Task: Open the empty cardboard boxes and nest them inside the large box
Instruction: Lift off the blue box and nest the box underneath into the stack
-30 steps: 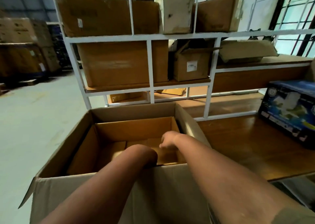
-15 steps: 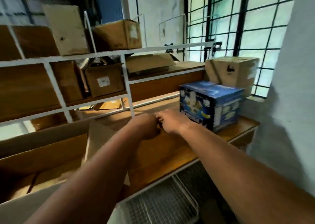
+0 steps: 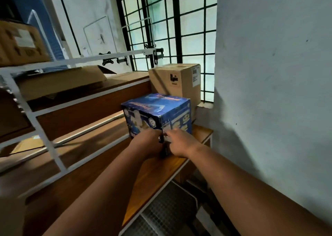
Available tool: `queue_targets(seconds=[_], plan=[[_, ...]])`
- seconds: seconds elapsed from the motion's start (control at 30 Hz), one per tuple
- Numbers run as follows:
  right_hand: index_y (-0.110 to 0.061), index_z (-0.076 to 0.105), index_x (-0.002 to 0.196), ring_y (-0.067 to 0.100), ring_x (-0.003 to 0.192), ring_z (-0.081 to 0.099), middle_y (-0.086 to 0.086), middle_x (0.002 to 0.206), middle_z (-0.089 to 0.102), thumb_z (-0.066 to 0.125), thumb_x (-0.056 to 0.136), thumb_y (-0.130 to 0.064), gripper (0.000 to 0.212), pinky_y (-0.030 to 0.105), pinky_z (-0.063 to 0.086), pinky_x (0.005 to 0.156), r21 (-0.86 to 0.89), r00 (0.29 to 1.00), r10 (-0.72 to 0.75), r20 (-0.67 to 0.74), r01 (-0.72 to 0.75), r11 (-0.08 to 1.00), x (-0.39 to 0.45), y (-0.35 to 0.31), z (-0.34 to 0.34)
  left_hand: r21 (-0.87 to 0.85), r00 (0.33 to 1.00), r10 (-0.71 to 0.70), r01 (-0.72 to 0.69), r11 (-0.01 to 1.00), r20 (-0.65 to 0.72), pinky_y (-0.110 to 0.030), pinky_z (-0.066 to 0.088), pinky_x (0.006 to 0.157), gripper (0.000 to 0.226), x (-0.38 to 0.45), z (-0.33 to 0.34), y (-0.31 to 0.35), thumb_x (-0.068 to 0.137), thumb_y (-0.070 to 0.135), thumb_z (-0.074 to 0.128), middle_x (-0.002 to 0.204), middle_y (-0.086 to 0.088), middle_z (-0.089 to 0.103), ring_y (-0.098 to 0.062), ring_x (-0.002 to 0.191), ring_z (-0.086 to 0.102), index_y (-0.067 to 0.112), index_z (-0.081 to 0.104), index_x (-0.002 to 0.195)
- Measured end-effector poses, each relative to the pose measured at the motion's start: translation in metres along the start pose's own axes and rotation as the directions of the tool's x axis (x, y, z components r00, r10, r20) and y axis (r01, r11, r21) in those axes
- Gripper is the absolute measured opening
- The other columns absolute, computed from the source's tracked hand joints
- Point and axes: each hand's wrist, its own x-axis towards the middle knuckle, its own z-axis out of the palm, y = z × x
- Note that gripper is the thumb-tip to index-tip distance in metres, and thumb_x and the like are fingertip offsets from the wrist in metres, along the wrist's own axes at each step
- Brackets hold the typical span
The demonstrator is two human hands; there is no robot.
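A wooden table (image 3: 156,174) with a white metal edge runs toward a grey-white plastered wall (image 3: 269,74). On its far end stands the blue box (image 3: 158,116), a printed carton with white pictures and lettering too blurred to read.

Just behind the blue box, nearer the window (image 3: 172,29), stands a closed brown box (image 3: 177,82); it carries a small black logo and a white label on its right face, neither legible. The window has a dark metal grid with pale light behind it.

Left of the blue box rises a white metal rack (image 3: 36,113) with wooden shelves. A flattened carton (image 3: 62,82) lies on one shelf, and on the shelf above it, at the far left, sits another carton (image 3: 21,43) with a white sticker, its text unreadable. Below the table's near edge there is wire mesh (image 3: 161,216).

Both arms reach to the blue box's near bottom corner. The left hand (image 3: 150,145) lies against its left face and the right hand (image 3: 181,143) against its right face; the fingers touch the cardboard, but whether either hand grips it cannot be told.
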Motion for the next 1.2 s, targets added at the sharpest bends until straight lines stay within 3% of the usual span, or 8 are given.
queue_targets(seconds=[0.23,0.37,0.47,0.57,0.7,0.87,1.03,1.2], plan=[[-0.023,0.063,0.141,0.040,0.129,0.057,0.013,0.139,0.052,0.060,0.101,-0.030,0.041,0.051,0.054,0.106,-0.013,0.994,0.103,-0.025,-0.104,0.995,0.169,0.049,0.004,0.021,0.996,0.045,-0.043,0.999,-0.079,-0.040,0.058,0.090,0.025,0.164,0.015,-0.034,0.101,0.033,0.061,0.117,-0.005,0.066,-0.026,0.107,0.066,0.023,0.072,0.122],[-0.026,0.061,0.149,0.042,0.144,0.043,0.014,0.157,0.039,0.060,0.104,-0.034,0.046,0.056,0.047,0.115,-0.013,0.981,0.161,-0.104,-0.163,0.986,0.250,0.074,0.003,0.043,0.996,-0.002,0.005,0.999,-0.091,-0.051,0.052,0.096,0.056,0.257,0.041,-0.056,0.093,0.055,0.031,0.120,-0.005,0.065,-0.034,0.119,0.058,0.031,0.069,0.125],[-0.030,0.057,0.154,0.041,0.154,0.034,0.013,0.166,0.033,0.056,0.107,-0.049,0.050,0.056,0.038,0.123,-0.022,0.966,0.229,-0.117,-0.233,0.972,0.295,0.097,0.005,0.019,0.997,-0.030,0.031,0.999,-0.068,-0.054,0.048,0.106,0.054,0.294,0.048,-0.061,0.101,0.059,0.032,0.124,-0.010,0.065,-0.038,0.126,0.056,0.026,0.068,0.125],[-0.033,0.049,0.159,0.039,0.162,0.017,0.011,0.174,0.023,0.052,0.105,-0.064,0.062,0.061,0.028,0.129,0.023,0.947,0.296,-0.121,-0.296,0.955,0.330,0.120,0.005,-0.037,0.998,-0.067,0.067,0.997,-0.005,-0.066,0.014,0.131,0.067,0.303,0.051,-0.056,0.107,0.066,0.030,0.174,-0.013,0.030,-0.046,0.162,0.017,0.034,0.039,0.165],[-0.036,0.037,0.166,0.043,0.167,-0.002,0.017,0.181,0.007,0.060,0.096,-0.075,0.083,0.069,0.013,0.131,0.113,0.899,0.422,-0.116,-0.410,0.905,0.364,0.156,-0.003,-0.081,0.990,-0.119,0.125,0.989,0.076,-0.069,-0.013,0.126,0.074,0.307,0.058,-0.055,0.106,0.073,0.022,0.183,-0.005,-0.002,-0.042,0.165,-0.018,0.043,0.010,0.173],[-0.035,0.043,0.158,0.045,0.145,0.043,0.016,0.156,0.038,0.064,0.083,-0.084,0.092,0.056,0.043,0.117,0.214,0.927,0.365,-0.085,-0.340,0.916,0.372,0.167,-0.016,-0.120,0.970,-0.221,0.233,0.965,0.102,-0.060,-0.003,0.132,0.083,0.286,0.049,-0.049,0.105,0.078,0.030,0.184,-0.003,-0.003,-0.037,0.166,-0.017,0.039,0.009,0.175],[-0.033,0.044,0.155,0.043,0.138,0.051,0.017,0.154,0.046,0.067,0.078,-0.087,0.096,0.048,0.052,0.105,0.173,0.980,0.192,-0.053,-0.180,0.968,0.347,0.147,-0.018,-0.029,0.880,-0.474,0.475,0.880,0.030,-0.079,0.027,0.120,0.093,0.249,0.039,-0.023,0.092,0.092,0.037,0.179,-0.002,0.021,-0.042,0.164,0.008,0.041,0.026,0.169],[-0.013,0.060,0.148,0.042,0.137,0.056,0.021,0.151,0.053,0.072,0.074,-0.088,0.107,0.047,0.052,0.108,0.213,0.991,0.129,-0.040,-0.118,0.970,0.308,0.118,0.003,-0.015,0.758,-0.646,0.647,0.762,-0.089,-0.078,0.033,0.116,0.102,0.184,0.043,-0.010,0.084,0.100,0.024,0.173,-0.008,0.028,-0.043,0.160,0.017,0.040,0.034,0.165]])
